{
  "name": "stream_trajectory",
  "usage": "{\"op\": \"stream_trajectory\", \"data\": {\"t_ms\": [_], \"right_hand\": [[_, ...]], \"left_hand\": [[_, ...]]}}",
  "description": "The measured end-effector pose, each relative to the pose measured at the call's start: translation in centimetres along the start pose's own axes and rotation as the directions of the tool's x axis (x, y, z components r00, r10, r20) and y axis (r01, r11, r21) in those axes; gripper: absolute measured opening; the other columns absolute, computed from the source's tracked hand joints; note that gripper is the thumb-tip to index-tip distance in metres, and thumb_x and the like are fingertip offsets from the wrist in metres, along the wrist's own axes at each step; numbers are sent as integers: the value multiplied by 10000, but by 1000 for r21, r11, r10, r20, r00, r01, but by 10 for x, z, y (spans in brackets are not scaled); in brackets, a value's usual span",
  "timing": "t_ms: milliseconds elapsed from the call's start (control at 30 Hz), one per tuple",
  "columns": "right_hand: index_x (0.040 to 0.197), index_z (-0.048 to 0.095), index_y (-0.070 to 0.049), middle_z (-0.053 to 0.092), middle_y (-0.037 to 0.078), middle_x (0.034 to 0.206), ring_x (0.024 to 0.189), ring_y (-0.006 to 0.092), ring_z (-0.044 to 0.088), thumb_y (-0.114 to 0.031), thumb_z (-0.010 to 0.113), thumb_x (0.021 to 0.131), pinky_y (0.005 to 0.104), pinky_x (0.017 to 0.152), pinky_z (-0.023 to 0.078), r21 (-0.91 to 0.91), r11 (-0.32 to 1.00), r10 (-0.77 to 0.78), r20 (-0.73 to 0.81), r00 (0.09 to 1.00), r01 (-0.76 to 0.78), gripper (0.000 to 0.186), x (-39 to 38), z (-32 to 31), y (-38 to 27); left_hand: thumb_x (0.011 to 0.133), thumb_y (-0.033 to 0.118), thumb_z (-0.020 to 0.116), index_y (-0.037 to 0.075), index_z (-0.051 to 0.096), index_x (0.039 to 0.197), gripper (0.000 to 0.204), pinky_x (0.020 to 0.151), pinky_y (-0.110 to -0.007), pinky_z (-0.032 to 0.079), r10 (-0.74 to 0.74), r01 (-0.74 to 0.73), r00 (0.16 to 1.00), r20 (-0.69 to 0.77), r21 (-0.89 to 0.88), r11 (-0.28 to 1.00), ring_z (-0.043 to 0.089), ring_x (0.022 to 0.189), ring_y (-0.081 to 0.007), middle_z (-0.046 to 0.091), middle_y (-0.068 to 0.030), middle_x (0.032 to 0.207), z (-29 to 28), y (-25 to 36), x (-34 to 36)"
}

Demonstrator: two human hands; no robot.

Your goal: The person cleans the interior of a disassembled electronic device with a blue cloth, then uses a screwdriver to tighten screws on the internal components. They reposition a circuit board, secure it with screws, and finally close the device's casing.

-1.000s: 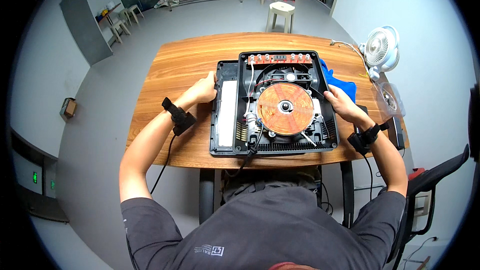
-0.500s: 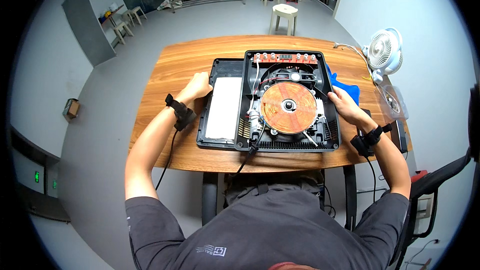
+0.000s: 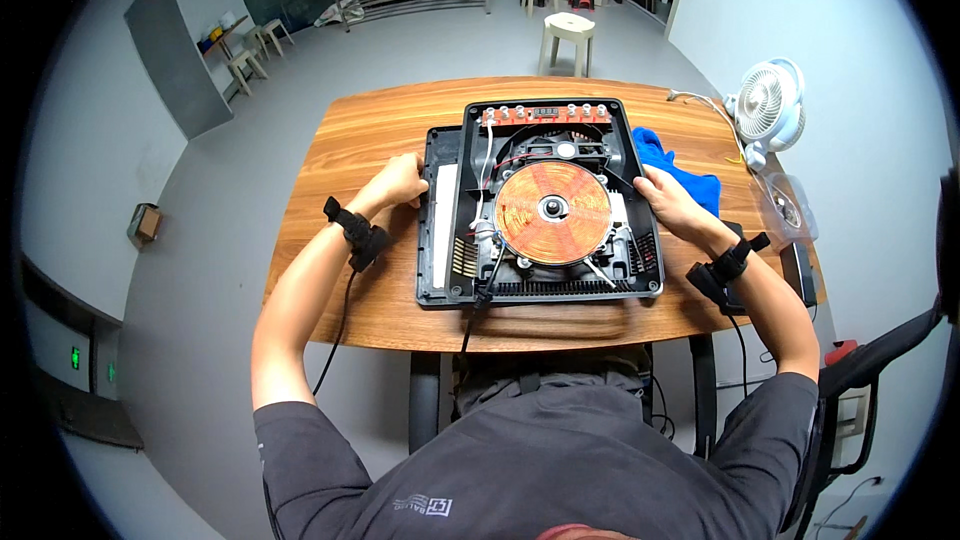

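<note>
The opened induction cooker base [image 3: 630, 275] lies face up on the wooden table [image 3: 340, 280]. Its round copper coil [image 3: 525, 230], red control board [image 3: 530, 117] and wiring are exposed. Beneath its left side, largely covered, is a black cover panel [image 3: 432, 240] with a white inner sheet [image 3: 443, 210]. My left hand [image 3: 400, 182] closes on the panel's left edge, fingers curled. On the base's right edge, my right hand [image 3: 675, 202] grips with the thumb on the rim; its other fingers are partly hidden. Both wrists wear black strapped devices with cables.
A blue cloth [image 3: 690, 178] lies behind my right hand. Toward the table's right edge are a clear plastic container [image 3: 785, 210], a small black box [image 3: 798, 273] and a white fan [image 3: 770, 105]. A black power cord [image 3: 482, 298] leaves the base at the front.
The base has shifted left over the cover panel, with my right hand moving along. The panel has slid slightly right, and less of its white sheet shows.
</note>
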State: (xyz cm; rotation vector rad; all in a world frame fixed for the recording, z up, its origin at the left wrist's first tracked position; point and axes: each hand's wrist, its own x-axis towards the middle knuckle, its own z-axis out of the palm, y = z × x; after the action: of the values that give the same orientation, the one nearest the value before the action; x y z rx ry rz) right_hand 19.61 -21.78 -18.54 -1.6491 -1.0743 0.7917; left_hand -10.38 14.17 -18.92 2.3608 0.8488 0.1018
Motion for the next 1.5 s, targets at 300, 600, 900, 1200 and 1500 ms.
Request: {"op": "stream_trajectory", "data": {"t_ms": [300,600,900,1200,1500], "right_hand": [[1239,571,19,637,41,1083,969,106,576,-137,417,1062,302,882,501,17,997,72,-53,996,-71,281,-9,5,-9],[1187,578,21,634,33,1012,892,88,582,-149,409,1060,288,801,522,-36,999,9,-64,998,-12,270,-10,9,-10],[1169,582,1,624,14,944,808,81,588,-156,407,1055,273,702,522,12,998,69,-72,995,-68,261,-12,11,-14],[1170,589,15,637,33,1012,905,89,584,-141,420,1045,292,811,515,-16,996,90,-65,994,-91,262,-13,7,-16],[1185,580,20,643,24,978,868,88,600,-147,428,1045,279,773,524,9,995,96,-71,993,-96,265,-12,8,-14]], "left_hand": [[901,223,692,-23,679,841,253,593,-326,493,357,-349,928,-111,85,933,631,635,-150,656,-107,666,3,57,-76],[903,315,742,-16,681,772,361,579,-310,485,379,-391,887,265,-7,920,607,609,-119,655,-79,642,22,104,-102],[892,278,717,20,682,679,337,593,-254,504,154,-119,945,290,-132,984,634,617,-68,663,-34,623,29,109,-111],[805,255,724,23,670,615,304,557,-268,506,79,-43,939,336,-114,993,623,569,-88,663,-42,603,29,112,-110],[793,222,717,18,647,637,266,562,-288,491,116,-113,956,271,-29,993,596,558,-87,647,-49,586,32,112,-119]]}}
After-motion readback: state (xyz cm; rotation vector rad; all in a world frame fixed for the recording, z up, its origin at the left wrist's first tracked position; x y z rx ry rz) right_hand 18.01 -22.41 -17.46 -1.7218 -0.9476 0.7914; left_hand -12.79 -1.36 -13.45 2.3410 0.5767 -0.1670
